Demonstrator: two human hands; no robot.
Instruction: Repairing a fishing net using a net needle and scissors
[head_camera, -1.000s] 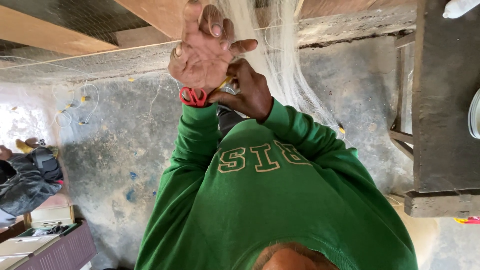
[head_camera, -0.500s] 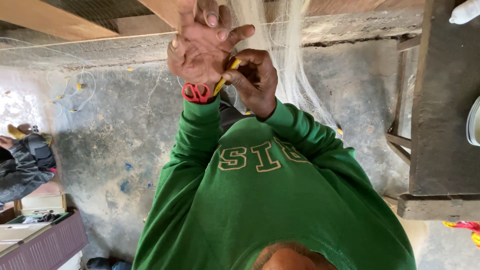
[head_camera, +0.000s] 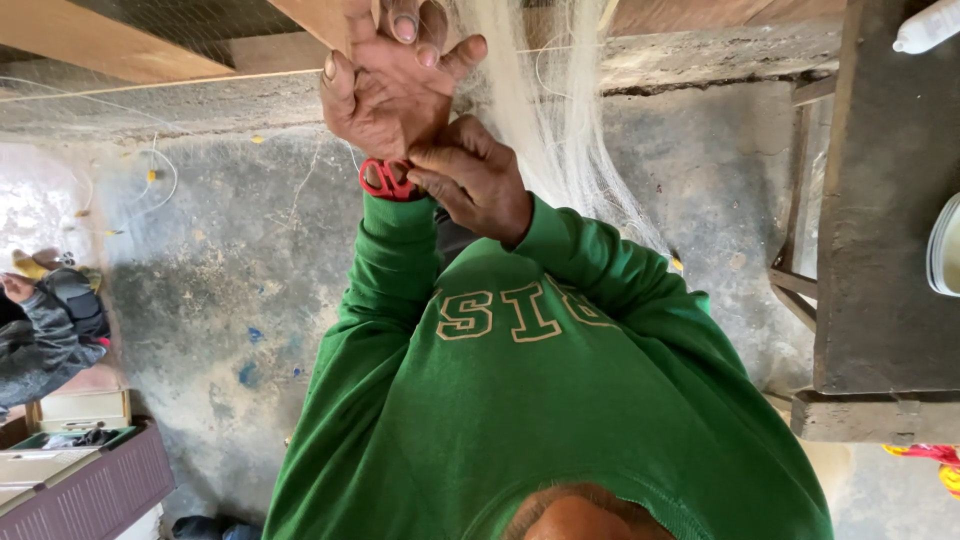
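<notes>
Head view. Both arms, in green sleeves, extend away from the camera toward a hanging white fishing net (head_camera: 560, 130).

Left hand (head_camera: 390, 95): it is raised with the fingers spread wide and the palm toward the camera. The fingertips reach the top edge of the picture, beside the net. Red scissors (head_camera: 385, 180) sit at the wrist of this hand; only the red loop handles show, and the blades are hidden. Whether the left hand grips anything cannot be told, since thin net strands against it are too fine to make out.

Right hand (head_camera: 475, 180): it is curled narrow, with the fingertips pinched together just beside the red handles and touching the base of the left hand. What the fingertips pinch is hidden, so whether they hold the scissors or a strand cannot be told.

Net: it falls from the top of the picture behind the right hand and runs down past the right sleeve toward the grey concrete floor (head_camera: 230, 290). A thin line (head_camera: 130, 88) stretches across the upper left below a wooden beam (head_camera: 100, 45).

Surroundings: a dark wooden table (head_camera: 880, 220) stands at the right edge, with a white bottle (head_camera: 925, 28) at its top corner. Another person (head_camera: 45, 320) in grey clothing is at the left edge, well apart.
</notes>
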